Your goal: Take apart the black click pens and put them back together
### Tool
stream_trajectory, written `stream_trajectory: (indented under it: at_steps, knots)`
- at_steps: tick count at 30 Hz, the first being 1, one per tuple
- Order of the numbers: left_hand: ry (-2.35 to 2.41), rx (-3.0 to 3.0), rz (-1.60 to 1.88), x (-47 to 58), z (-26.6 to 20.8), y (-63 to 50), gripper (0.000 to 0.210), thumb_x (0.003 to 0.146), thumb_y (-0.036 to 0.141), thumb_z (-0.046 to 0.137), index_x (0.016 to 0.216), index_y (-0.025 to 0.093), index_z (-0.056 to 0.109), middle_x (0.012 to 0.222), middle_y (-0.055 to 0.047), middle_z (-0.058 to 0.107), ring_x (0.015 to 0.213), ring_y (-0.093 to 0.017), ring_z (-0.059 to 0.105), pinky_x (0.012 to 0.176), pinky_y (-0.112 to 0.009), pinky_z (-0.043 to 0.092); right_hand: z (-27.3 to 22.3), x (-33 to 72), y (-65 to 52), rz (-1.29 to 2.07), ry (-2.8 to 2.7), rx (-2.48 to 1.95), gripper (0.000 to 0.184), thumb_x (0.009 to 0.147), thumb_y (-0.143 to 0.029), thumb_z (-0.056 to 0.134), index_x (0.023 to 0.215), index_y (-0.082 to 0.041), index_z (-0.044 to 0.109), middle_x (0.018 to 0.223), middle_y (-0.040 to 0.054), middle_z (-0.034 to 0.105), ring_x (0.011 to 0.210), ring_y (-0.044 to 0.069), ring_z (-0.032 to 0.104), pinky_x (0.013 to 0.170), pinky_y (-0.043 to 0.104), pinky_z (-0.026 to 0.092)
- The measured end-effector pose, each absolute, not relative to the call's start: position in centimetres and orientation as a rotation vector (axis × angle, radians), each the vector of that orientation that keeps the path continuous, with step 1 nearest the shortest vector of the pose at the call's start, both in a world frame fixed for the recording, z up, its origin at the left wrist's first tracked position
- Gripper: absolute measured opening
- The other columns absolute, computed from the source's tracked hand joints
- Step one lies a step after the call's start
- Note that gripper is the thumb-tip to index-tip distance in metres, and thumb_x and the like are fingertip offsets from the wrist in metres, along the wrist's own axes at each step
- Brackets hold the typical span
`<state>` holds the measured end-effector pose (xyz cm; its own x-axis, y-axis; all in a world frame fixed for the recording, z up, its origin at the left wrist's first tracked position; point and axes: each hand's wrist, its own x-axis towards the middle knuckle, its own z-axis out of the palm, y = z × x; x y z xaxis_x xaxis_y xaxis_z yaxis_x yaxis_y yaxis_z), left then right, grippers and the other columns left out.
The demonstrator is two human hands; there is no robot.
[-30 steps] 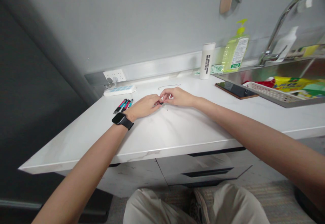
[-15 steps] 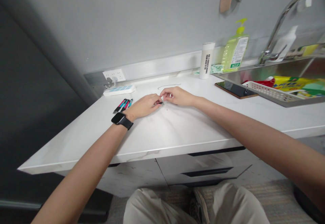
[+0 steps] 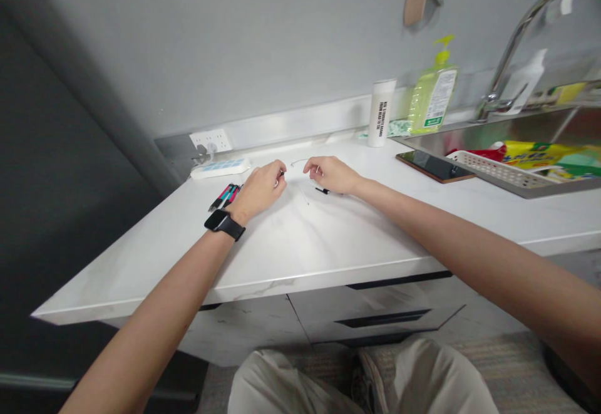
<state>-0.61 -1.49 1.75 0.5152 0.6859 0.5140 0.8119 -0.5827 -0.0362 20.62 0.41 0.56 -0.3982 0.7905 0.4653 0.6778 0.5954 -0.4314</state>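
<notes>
On the left, my left hand (image 3: 261, 187) is closed in a pinch, with a small dark bit showing between thumb and fingertips, too small to name. My right hand (image 3: 332, 175) is held apart from it, its fingers curled and closed. A slim black pen-like piece (image 3: 322, 190) sticks out beneath the right hand; whether it is gripped or lies on the counter I cannot tell. Between the hands a thin pale strip (image 3: 305, 196) lies on the white counter (image 3: 291, 238). Behind the right fingers is a thin wire-like strand (image 3: 298, 162). Several pens (image 3: 224, 195) lie beside my left wrist.
A power strip (image 3: 220, 168) sits at the back left by a wall socket (image 3: 211, 140). To the right stand a white canister (image 3: 382, 113) and a green pump bottle (image 3: 432, 98). A phone (image 3: 435, 166) lies at the edge of the sink (image 3: 530, 190).
My hands, together at the fingertips before, have moved apart. The left went left and slightly up, the right slightly right. The black piece now shows under my right hand.
</notes>
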Motion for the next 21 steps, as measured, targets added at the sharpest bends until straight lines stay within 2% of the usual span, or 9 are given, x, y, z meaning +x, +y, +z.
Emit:
stream_trajectory:
  at_steps: [6, 10, 16, 21]
  knots:
    - [-1.288, -2.496, -0.480, -0.51, 2.07, -1.91, 0.019, 0.083, 0.022, 0.044, 0.091, 0.017, 0.060, 0.074, -0.004, 0.064, 0.064, -0.017, 0.057, 0.070, -0.030, 0.041, 0.55, 20.63, 0.57, 0.210, -2.212, -1.151, 0.027, 0.079, -0.006, 0.047, 0.093, -0.015, 0.069, 0.089, 0.0047, 0.069, 0.077, 0.013, 0.061, 0.075, 0.023, 0.043]
    - [-1.335, -2.502, -0.407, -0.41, 2.06, -2.08, 0.022, 0.084, 0.025, 0.044, 0.096, 0.017, 0.060, 0.070, -0.002, 0.064, 0.061, -0.017, 0.057, 0.066, -0.029, 0.040, 0.69, 20.59, 0.41, 0.178, -2.247, -1.175, 0.028, 0.080, -0.007, 0.046, 0.095, -0.015, 0.069, 0.093, 0.0056, 0.070, 0.080, 0.014, 0.062, 0.076, 0.022, 0.043]
    - [-1.394, -2.550, -0.236, -0.68, 1.49, -1.67, 0.027, 0.084, 0.026, 0.044, 0.106, 0.018, 0.056, 0.071, -0.002, 0.066, 0.067, -0.019, 0.060, 0.064, -0.028, 0.038, 0.42, 20.96, 0.40, -0.003, -2.428, -1.270, 0.026, 0.083, -0.016, 0.049, 0.102, -0.017, 0.067, 0.104, 0.0090, 0.068, 0.093, 0.019, 0.061, 0.082, 0.026, 0.042]
    - [-1.407, -2.576, -0.146, -0.78, 1.22, -1.54, 0.025, 0.083, 0.028, 0.045, 0.103, 0.019, 0.058, 0.075, -0.003, 0.066, 0.068, -0.020, 0.060, 0.063, -0.028, 0.038, 0.20, 21.22, 0.52, -0.082, -2.585, -1.363, 0.029, 0.083, -0.024, 0.054, 0.109, -0.016, 0.064, 0.107, 0.0106, 0.067, 0.097, 0.022, 0.061, 0.082, 0.029, 0.042]
